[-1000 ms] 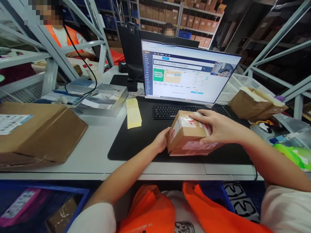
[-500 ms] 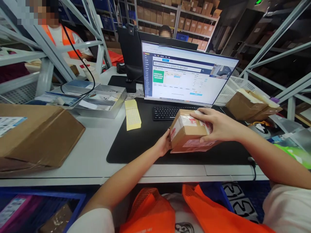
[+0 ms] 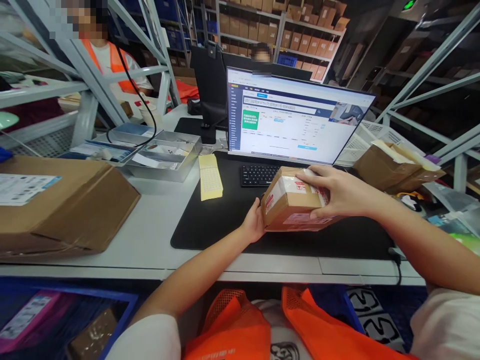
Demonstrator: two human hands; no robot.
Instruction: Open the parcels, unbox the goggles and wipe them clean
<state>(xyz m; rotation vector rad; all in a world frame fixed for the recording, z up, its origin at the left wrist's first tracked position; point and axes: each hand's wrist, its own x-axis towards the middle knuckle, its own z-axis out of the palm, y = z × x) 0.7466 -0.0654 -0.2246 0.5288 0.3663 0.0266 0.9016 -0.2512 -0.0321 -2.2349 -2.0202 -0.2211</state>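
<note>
Between my two hands is a small brown cardboard box (image 3: 296, 202), tilted above the black desk mat (image 3: 221, 225). White tape with red print and a pale label show on it. My left hand (image 3: 255, 222) supports the box's left side, its fingers partly hidden behind and under it. From the right, my right hand (image 3: 330, 192) grips the top and near side, thumb apart from the fingers. Just behind the box lies a black keyboard (image 3: 258, 176), partly covered by it. A lit monitor (image 3: 281, 120) stands beyond.
A large carton (image 3: 67, 205) occupies the desk's left side, near a metal tray (image 3: 176, 155) of papers. A yellow label pad (image 3: 210, 177) lies on the mat. On the right are an opened carton (image 3: 397, 167) and plastic bags. Blue crates (image 3: 131, 300) sit below. A co-worker (image 3: 108, 60) is at far left.
The view has shifted slightly, so the desk items appear a little farther right. Both hands keep hold of the box, which is turned only slightly.
</note>
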